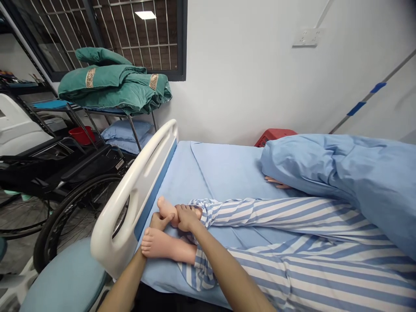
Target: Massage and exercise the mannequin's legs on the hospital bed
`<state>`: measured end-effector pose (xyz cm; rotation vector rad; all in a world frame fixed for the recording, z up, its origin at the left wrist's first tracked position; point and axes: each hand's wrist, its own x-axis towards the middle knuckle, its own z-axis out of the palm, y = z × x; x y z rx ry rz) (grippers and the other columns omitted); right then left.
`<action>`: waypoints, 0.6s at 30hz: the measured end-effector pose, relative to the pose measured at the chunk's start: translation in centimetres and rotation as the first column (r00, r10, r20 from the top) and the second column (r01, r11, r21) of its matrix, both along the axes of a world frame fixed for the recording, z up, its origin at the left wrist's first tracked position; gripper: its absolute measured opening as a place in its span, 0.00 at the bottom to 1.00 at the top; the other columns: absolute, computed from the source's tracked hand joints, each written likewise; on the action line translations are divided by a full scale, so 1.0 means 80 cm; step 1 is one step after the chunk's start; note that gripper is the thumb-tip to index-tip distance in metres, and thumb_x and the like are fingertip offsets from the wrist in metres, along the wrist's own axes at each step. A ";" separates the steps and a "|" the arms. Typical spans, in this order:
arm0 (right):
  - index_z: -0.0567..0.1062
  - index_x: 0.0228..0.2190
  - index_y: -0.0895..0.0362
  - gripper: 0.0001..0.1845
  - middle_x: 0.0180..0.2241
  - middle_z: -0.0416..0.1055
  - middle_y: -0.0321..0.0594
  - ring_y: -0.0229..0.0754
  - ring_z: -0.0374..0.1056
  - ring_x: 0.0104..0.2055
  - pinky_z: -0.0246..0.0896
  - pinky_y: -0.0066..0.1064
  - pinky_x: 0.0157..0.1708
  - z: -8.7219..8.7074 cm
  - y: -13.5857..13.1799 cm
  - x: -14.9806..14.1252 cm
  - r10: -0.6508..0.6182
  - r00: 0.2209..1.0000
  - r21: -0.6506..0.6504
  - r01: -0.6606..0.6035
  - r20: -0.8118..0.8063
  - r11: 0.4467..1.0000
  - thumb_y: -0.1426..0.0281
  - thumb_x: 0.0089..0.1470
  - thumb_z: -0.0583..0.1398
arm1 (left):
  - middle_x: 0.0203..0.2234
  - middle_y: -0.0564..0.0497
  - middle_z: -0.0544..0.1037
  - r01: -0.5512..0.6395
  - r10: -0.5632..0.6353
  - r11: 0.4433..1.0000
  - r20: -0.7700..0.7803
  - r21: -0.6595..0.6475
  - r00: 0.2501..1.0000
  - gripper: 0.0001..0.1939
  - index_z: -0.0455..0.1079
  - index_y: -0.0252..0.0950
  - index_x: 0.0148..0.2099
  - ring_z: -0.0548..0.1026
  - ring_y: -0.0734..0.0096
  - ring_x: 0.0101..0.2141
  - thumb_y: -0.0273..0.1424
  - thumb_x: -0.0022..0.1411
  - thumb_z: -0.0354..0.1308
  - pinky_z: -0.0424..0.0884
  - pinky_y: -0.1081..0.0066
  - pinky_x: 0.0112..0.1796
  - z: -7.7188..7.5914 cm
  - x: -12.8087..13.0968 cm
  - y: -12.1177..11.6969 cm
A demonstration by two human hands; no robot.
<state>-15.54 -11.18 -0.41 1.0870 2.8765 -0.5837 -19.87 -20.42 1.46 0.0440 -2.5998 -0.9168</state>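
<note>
Grip closed on both sides: the right hand (187,218) clasps the far foot (166,209) at its ankle, while the left hand (158,222), partly hidden, seems to hold the near foot (160,245). Both feet, in striped pajama legs (292,212), rest on the blue bed sheet (221,169) beside the white footboard (139,195), with a blue blanket (351,182) beyond.

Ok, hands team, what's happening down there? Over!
Left grip on lower bare foot. Right grip on upper bare foot. White bed footboard close beside.
</note>
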 end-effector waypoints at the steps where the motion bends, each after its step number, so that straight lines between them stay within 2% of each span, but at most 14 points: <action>1: 0.61 0.45 0.57 0.26 0.45 0.62 0.48 0.51 0.58 0.47 0.45 0.43 0.46 0.001 -0.001 0.001 -0.004 1.000 -0.003 0.004 -0.005 1.000 0.68 0.41 0.57 | 0.26 0.45 0.62 0.002 -0.001 1.000 0.008 -0.011 1.000 0.18 0.56 0.38 0.27 0.63 0.55 0.35 0.27 0.60 0.28 0.52 0.62 0.30 0.006 0.002 0.000; 4: 0.60 0.45 0.57 0.26 0.45 0.62 0.48 0.51 0.58 0.47 0.45 0.43 0.46 0.003 -0.002 0.001 -0.013 1.000 -0.002 0.013 -0.014 1.000 0.67 0.41 0.57 | 0.25 0.45 0.61 0.017 -0.016 1.000 0.063 -0.006 0.998 0.17 0.55 0.38 0.26 0.63 0.55 0.34 0.27 0.60 0.27 0.53 0.62 0.30 0.016 0.003 -0.003; 7: 0.61 0.44 0.57 0.26 0.45 0.63 0.48 0.51 0.58 0.47 0.45 0.43 0.45 0.003 -0.003 0.001 0.001 1.000 0.015 -0.001 -0.011 1.000 0.68 0.40 0.57 | 0.23 0.48 0.58 0.017 -0.020 0.999 0.089 0.031 0.996 0.16 0.51 0.39 0.26 0.63 0.55 0.34 0.27 0.60 0.27 0.53 0.62 0.30 0.016 0.001 -0.004; 14: 0.61 0.43 0.57 0.24 0.43 0.63 0.47 0.51 0.59 0.44 0.47 0.42 0.43 -0.006 -0.001 0.001 0.005 1.000 0.057 -0.003 -0.031 0.998 0.68 0.40 0.57 | 0.24 0.48 0.59 -0.008 0.007 0.999 0.023 0.046 1.000 0.14 0.52 0.40 0.25 0.62 0.53 0.35 0.26 0.58 0.30 0.51 0.62 0.29 -0.006 -0.004 0.001; 18: 0.61 0.44 0.56 0.24 0.44 0.63 0.47 0.50 0.59 0.45 0.47 0.42 0.44 -0.006 0.000 0.000 0.006 1.000 0.050 -0.005 -0.018 0.999 0.67 0.42 0.56 | 0.25 0.46 0.61 -0.022 0.014 0.996 0.088 0.092 0.996 0.12 0.55 0.38 0.25 0.62 0.53 0.37 0.25 0.56 0.34 0.51 0.64 0.29 -0.016 -0.009 0.002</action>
